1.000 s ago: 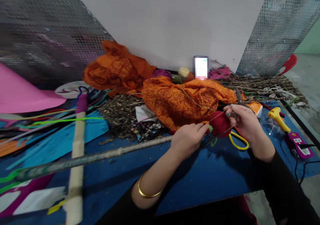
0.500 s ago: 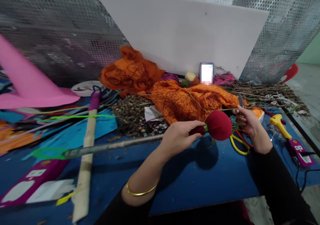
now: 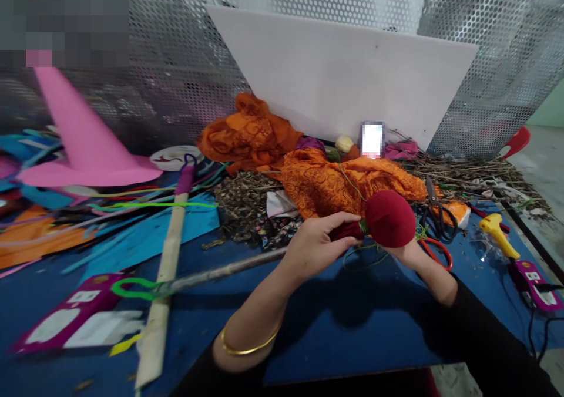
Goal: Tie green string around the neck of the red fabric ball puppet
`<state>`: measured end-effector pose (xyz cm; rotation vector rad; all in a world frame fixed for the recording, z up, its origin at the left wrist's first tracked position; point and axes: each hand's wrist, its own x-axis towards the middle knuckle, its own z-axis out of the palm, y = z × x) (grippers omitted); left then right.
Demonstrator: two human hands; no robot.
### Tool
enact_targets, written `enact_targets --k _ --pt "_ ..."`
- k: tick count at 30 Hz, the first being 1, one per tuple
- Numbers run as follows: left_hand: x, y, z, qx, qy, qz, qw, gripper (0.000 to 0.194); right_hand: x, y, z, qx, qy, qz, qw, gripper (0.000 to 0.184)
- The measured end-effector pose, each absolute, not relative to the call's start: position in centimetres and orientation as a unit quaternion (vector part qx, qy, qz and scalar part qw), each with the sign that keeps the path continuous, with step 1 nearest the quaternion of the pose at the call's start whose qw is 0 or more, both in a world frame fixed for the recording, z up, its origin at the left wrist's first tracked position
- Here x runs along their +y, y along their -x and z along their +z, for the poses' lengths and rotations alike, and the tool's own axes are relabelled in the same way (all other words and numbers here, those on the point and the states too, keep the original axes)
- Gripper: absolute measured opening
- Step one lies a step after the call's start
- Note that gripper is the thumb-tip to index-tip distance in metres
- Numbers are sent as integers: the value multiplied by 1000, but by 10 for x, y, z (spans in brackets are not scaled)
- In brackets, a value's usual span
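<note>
A round red cloth-covered ball (image 3: 390, 218) is above the blue table, its gathered cloth tail pointing left. My left hand (image 3: 311, 244) is closed on that tail, thumb and fingers pinching it beside the ball. Green thread (image 3: 363, 226) circles the neck, and loose strands hang below. Behind and under the ball is my right hand (image 3: 412, 257); its fingers are hidden, so their grip cannot be seen. A grey stick (image 3: 229, 269) with a green loop at one end runs behind my left wrist. Orange patterned cloth (image 3: 326, 185) lies just beyond the hands.
Scissors (image 3: 436, 209), a yellow glue gun (image 3: 497, 232) and a purple power strip (image 3: 535, 285) lie on the right. To the left are a pale stick (image 3: 161, 303), a pink cone hat (image 3: 83, 144) and another purple strip (image 3: 66, 315). A white board (image 3: 348, 68) leans behind.
My right hand has moved left from the stretched thread to behind the ball. The thread is no longer pulled out to the right. My left hand keeps its hold; the camera view has shifted.
</note>
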<state>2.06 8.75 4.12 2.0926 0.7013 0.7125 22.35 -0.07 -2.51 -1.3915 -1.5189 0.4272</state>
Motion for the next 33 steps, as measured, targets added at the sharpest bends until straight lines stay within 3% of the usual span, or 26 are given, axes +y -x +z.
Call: enact_targets --k 4,6,8,12,16,22,26,33 --pt "87 -22 39 267 -824 278 416 31 -5 -193 -39 -594 514 318 531 45" --pt "87 -22 38 261 -822 276 423 30 -8 -186 -41 -576 516 328 543 38" --pt "87 -23 39 260 -819 278 428 30 -14 -182 -39 -602 544 272 517 34" --pt "89 -23 40 259 -819 281 428 30 -32 -175 -29 -695 569 27 440 24" --pt "92 -26 34 256 -825 275 422 29 -45 -167 -13 -725 478 -77 489 14" --pt "90 -40 19 242 -881 214 345 29 -40 -167 5 -702 391 181 567 28" --pt "83 -47 15 248 -924 182 227 35 -36 -169 1 -487 490 332 642 34" --pt "75 -49 12 269 -939 160 144 28 -34 -163 15 -286 472 441 707 32"
